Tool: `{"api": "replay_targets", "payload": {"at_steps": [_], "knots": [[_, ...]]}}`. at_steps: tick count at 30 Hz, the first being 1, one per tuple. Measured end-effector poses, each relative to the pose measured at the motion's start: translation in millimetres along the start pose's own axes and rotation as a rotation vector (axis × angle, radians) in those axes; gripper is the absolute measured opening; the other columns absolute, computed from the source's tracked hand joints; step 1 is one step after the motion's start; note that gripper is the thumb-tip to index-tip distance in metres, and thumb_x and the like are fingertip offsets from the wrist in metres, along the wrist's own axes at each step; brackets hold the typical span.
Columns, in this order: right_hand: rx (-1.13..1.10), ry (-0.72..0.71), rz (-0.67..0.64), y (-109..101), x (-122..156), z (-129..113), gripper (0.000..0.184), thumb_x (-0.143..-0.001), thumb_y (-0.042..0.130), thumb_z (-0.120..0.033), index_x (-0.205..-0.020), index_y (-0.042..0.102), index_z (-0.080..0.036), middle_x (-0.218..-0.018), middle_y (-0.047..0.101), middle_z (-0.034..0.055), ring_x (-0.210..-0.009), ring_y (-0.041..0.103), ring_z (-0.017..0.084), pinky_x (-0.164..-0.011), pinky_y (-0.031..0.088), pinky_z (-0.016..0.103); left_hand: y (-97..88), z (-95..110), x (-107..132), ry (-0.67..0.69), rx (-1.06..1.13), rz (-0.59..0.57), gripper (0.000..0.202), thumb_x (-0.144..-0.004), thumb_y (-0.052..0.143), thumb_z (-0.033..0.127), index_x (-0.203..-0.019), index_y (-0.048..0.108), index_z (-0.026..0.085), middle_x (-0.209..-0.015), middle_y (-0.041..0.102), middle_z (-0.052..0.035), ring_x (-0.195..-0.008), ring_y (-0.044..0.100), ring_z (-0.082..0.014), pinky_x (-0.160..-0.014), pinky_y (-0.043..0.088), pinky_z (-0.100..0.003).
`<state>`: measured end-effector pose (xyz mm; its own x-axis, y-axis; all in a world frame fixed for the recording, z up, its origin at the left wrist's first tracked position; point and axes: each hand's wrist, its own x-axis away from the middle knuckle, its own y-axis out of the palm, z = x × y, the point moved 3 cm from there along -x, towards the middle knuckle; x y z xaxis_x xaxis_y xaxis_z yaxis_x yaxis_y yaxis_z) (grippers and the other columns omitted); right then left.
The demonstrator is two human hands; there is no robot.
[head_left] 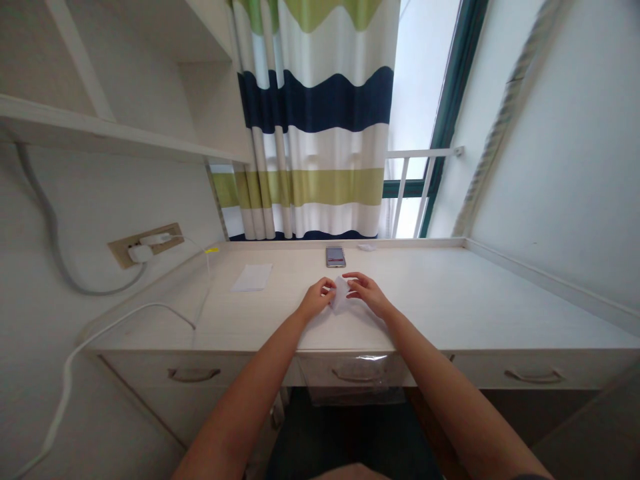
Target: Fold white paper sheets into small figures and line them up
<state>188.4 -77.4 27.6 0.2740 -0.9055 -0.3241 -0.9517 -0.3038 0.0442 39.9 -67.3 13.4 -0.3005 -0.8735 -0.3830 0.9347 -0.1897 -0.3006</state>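
Note:
A small folded piece of white paper (pixel 341 293) stands tilted between my two hands, just above the desk near its front middle. My left hand (pixel 318 297) pinches its left edge between thumb and fingers. On the other side, my right hand (pixel 367 292) is curved with fingers apart, its fingertips at or very near the paper's right edge; whether they touch cannot be made out. A phone (pixel 335 257) lies face up just beyond the hands.
White sheets of paper (pixel 253 277) lie at the desk's left. A crumpled white scrap (pixel 367 247) rests by the back ledge. Cables run from the wall socket (pixel 146 246) over the left side. A clear plastic bag (pixel 357 380) hangs at the front drawer. A striped curtain (pixel 320 153) hangs behind.

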Motion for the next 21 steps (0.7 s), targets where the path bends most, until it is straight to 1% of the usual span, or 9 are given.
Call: {"api": "replay_targets", "payload": {"at_steps": [4, 7, 11, 16, 21], "knots": [[-0.048, 0.023, -0.065, 1.9, 1.1, 0.6, 0.032, -0.065, 0.061, -0.034, -0.094, 0.057, -0.02, -0.079, 0.059, 0.0014, -0.071, 0.056, 0.012, -0.068, 0.047, 0.03, 0.7, -2.3, -0.7, -0.03, 0.039, -0.002, 0.02, -0.067, 0.054, 0.03, -0.078, 0.047, 0.015, -0.078, 0.05, -0.0016, -0.062, 0.05, -0.0086, -0.049, 0.04, -0.018], [-0.05, 0.022, -0.062, 1.5, 0.6, 1.3, 0.035, -0.063, 0.063, -0.032, -0.095, 0.057, -0.02, -0.078, 0.059, 0.0013, -0.071, 0.057, 0.013, -0.068, 0.047, 0.03, 1.2, -4.9, -0.7, -0.021, 0.044, -0.02, 0.027, -0.066, 0.057, 0.037, -0.079, 0.047, 0.015, -0.078, 0.051, -0.0018, -0.063, 0.05, -0.0087, -0.051, 0.04, -0.019], [-0.042, 0.032, -0.047, 1.1, 0.1, 1.8, 0.035, -0.063, 0.062, -0.032, -0.095, 0.058, -0.019, -0.079, 0.06, 0.0022, -0.071, 0.057, 0.013, -0.07, 0.047, 0.032, 0.9, -7.5, -0.9, 0.001, 0.02, -0.014, 0.033, -0.061, 0.062, 0.038, -0.08, 0.047, 0.015, -0.08, 0.052, -0.0017, -0.061, 0.05, -0.0079, -0.054, 0.039, -0.02], [-0.04, 0.031, -0.029, -0.5, -0.6, 3.8, 0.034, -0.061, 0.063, -0.027, -0.094, 0.06, -0.019, -0.084, 0.06, 0.0023, -0.071, 0.056, 0.012, -0.071, 0.046, 0.032, 1.4, -3.2, -0.4, 0.006, 0.074, -0.032, 0.025, -0.064, 0.058, 0.034, -0.076, 0.046, 0.016, -0.076, 0.05, 0.0, -0.063, 0.049, -0.0082, -0.054, 0.037, -0.019], [0.004, 0.015, 0.016, -3.1, -1.4, 4.8, 0.029, -0.059, 0.062, -0.026, -0.087, 0.062, -0.017, -0.079, 0.061, 0.0021, -0.068, 0.054, 0.012, -0.066, 0.044, 0.029, 0.8, -2.0, 1.5, -0.06, 0.171, -0.043, 0.012, -0.071, 0.041, 0.028, -0.077, 0.043, 0.018, -0.058, 0.042, 0.0053, -0.049, 0.04, -0.0063, -0.045, 0.031, -0.017]]}}
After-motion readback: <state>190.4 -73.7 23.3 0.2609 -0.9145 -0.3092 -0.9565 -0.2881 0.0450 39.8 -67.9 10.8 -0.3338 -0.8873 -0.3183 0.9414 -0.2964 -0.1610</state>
